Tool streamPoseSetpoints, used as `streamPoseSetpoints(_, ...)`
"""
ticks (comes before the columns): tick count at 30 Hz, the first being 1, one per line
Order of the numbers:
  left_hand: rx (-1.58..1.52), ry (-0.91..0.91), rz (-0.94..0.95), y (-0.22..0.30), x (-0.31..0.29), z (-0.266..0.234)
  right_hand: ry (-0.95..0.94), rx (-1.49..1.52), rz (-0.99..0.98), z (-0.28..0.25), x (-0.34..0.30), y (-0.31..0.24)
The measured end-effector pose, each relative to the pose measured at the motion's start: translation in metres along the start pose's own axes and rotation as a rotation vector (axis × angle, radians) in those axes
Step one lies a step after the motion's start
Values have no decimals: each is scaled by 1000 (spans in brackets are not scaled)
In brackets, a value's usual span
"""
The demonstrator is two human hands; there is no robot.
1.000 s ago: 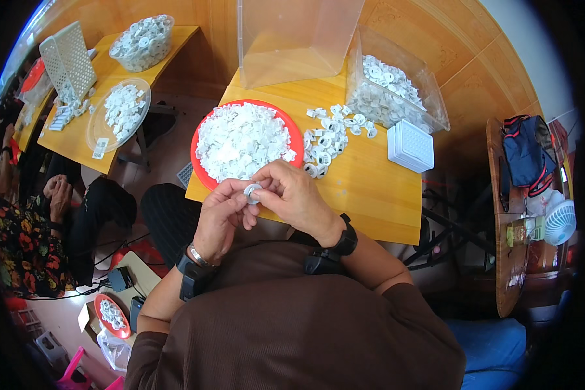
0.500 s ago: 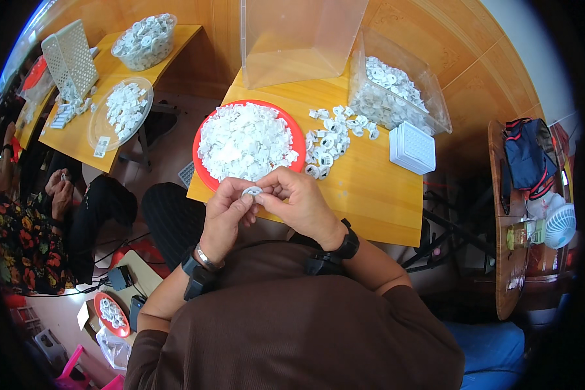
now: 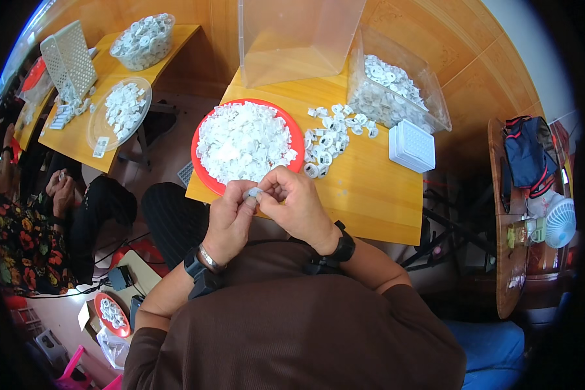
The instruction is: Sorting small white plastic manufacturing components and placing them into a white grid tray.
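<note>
Between my hands, at the near edge of the wooden table (image 3: pixel 377 195), is a small round white plastic part (image 3: pixel 253 193). My left hand (image 3: pixel 227 218) pinches it with thumb and fingertips. From the other side, my right hand (image 3: pixel 298 209) closes thumb and forefinger on its edge; whether a second small piece is in those fingers is hidden. Just beyond my hands lies a red plate (image 3: pixel 199 167) heaped with small white plastic pieces (image 3: pixel 244 143). Several loose round white parts (image 3: pixel 327 146) are scattered right of the plate.
Behind stand a clear bin (image 3: pixel 435 116) of white parts and an upright clear plastic panel (image 3: pixel 292 52). A stack of white boxes (image 3: pixel 412 147) sits at the table's right. To the left, another person's hands (image 3: pixel 62 190) work beside a second table (image 3: pixel 91 148).
The round part has tilted, so its face shows less than before. Both hands keep nearly the same place, with small shifts of the fingers.
</note>
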State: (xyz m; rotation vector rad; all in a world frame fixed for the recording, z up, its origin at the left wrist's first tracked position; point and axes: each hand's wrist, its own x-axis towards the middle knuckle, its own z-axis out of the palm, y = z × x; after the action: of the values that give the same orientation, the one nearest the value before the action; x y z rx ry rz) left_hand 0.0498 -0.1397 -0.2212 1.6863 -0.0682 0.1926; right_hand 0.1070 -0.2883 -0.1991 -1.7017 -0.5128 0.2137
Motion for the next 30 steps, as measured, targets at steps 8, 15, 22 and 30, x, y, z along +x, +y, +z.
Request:
streamPoseSetpoints(8, -440, -60, -312, -2, 2, -1, -88, 279, 126, -5, 3, 8)
streamPoseSetpoints(15, -456, -99, -367, -1, 4, -4, 33, -324, -270, -8, 3, -2)
streamPoseSetpoints(22, -301, -170, -374, -11, 3, -1, -8, -587, -405, -7, 0, -6)
streamPoseSetpoints(30, -109, -171, -278, 1, 6, 6, -12, -782, -370, -3, -5, -2)
